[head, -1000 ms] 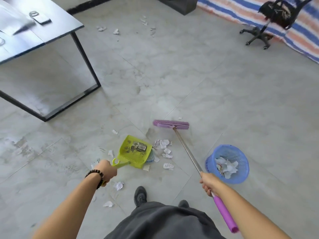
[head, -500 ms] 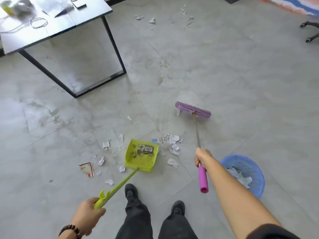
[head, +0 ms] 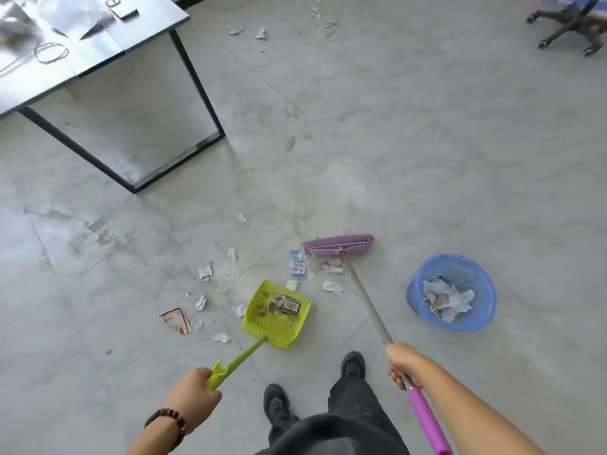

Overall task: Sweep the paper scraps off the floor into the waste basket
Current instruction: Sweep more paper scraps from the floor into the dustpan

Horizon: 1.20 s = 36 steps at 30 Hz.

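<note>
Out on the tiled floor (head: 427, 142), paper scraps (head: 332, 286) strewn between dustpan (head: 279, 323) and broom (head: 338, 244) head; more far off past the worktop (head: 141, 31). Waste basket (head: 460, 325) at right, well apart, holding paper. Broom shaft slanted, head away and leftward; dustpan mouth facing away. Grips dustpan handle in curled left hand (head: 193, 397), broom shaft in curled right hand (head: 405, 364).

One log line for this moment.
left hand holds dustpan | right hand holds broom | some scraps between them | waste basket holds paper

One broom (head: 338, 244), one dustpan (head: 279, 315), one waste basket (head: 455, 258), one desk (head: 144, 31), one chair (head: 571, 24), two shoes (head: 353, 364), and well over a dozen paper scraps (head: 332, 286) on the floor (head: 427, 142).
</note>
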{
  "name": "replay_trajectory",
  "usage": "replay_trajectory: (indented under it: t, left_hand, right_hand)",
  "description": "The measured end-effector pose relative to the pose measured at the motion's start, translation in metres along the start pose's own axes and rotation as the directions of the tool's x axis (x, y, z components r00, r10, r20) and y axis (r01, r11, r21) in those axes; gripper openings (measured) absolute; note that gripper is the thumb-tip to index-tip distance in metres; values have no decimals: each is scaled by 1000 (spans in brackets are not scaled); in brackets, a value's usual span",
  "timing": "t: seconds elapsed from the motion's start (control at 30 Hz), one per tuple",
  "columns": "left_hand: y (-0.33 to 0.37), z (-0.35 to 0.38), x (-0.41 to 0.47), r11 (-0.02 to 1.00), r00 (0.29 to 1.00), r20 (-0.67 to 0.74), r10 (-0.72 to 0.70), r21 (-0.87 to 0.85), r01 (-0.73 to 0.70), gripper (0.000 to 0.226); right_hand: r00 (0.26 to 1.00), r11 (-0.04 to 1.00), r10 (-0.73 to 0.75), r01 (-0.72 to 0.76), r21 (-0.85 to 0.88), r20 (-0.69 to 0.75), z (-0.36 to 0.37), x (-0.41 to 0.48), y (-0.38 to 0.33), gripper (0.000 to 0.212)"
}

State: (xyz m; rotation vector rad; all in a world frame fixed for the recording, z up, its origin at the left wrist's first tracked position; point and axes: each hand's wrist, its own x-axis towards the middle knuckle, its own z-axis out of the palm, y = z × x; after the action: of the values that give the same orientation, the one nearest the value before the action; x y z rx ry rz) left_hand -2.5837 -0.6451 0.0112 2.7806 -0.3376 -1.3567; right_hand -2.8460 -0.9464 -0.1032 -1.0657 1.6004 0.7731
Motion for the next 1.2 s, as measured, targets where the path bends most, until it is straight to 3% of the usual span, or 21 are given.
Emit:
replay_trajectory:
  t: [0.23,0.37,0.67,0.87,0.97,1.1,1.2]
  left_hand:
    - [-16,4,15,986,990,96,102,125,-113,23]
    - [-8,13,20,981,983,127,130,130,-146,4]
    - [-8,40,32,999,986,158,44,24,-49,4]
    - [4,39,37,999,989,145,34,30,-39,7]
    - [11,30,39,998,989,142,43,35,-48,7]
    - [21,20,40,997,988,137,70,1,-71,12]
    - [26,19,40,995,985,149,83,-63,-74,18]
  right_hand:
    - [995,991,-57,66,119,-78,17,-56,32,16]
    - [985,976,-115,136,171,-128,22,-69,33,40]
    - [977,980,-142,162,116,-161,54,-47,-32,31]
    - [997,982,-72,66,179,24,113,-80,3,32]
    - [980,945,-74,10,326,183,110,-112,23,12]
    - [930,863,-20,-169,476,367,67,-135,21,45]
    - [871,762,-30,-298,575,491,32,-146,5,52]
